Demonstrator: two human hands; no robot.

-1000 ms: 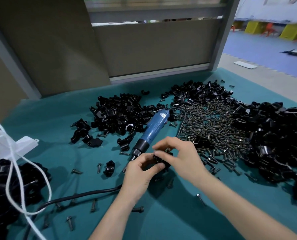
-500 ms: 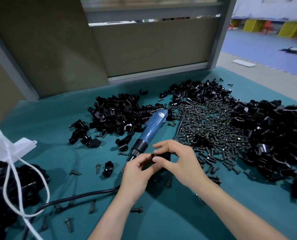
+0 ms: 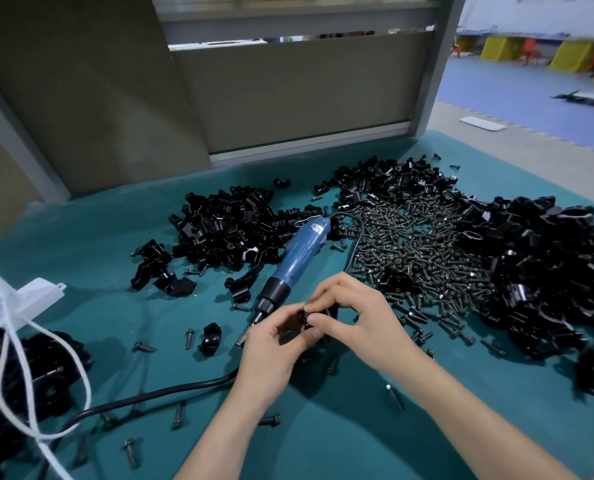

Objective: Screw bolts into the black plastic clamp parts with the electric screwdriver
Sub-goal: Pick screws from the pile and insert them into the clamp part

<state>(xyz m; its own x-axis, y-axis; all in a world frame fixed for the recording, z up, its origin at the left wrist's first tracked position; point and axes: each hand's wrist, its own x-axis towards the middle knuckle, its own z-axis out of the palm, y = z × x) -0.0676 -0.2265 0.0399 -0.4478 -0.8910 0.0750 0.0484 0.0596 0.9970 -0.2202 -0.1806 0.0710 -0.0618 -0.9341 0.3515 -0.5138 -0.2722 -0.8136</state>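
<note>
Clamp part point(image 3: 312, 319), small and black, is held just above the green table point(image 3: 340, 445), between both hands near the middle of the view. The left hand point(image 3: 271, 351) grips it from 7 o'clock with thumb and curled fingers. The right hand point(image 3: 366, 315) pinches it from 3 o'clock — thumb and first fingers closed on it. Whether a bolt sits in it I cannot tell, because the fingers cover much.

The blue screwdriver point(image 3: 297, 258) lies free on the table at 11 o'clock from the hands, its tip just beside the left hand. At 1 o'clock a heap of bolts point(image 3: 420, 251) is spread. At 3 o'clock is a big pile of clamp parts point(image 3: 548, 271) — a second pile point(image 3: 233, 230) is at 11 o'clock, behind the screwdriver. A black cable point(image 3: 150, 398) lies at 8 o'clock.
</note>
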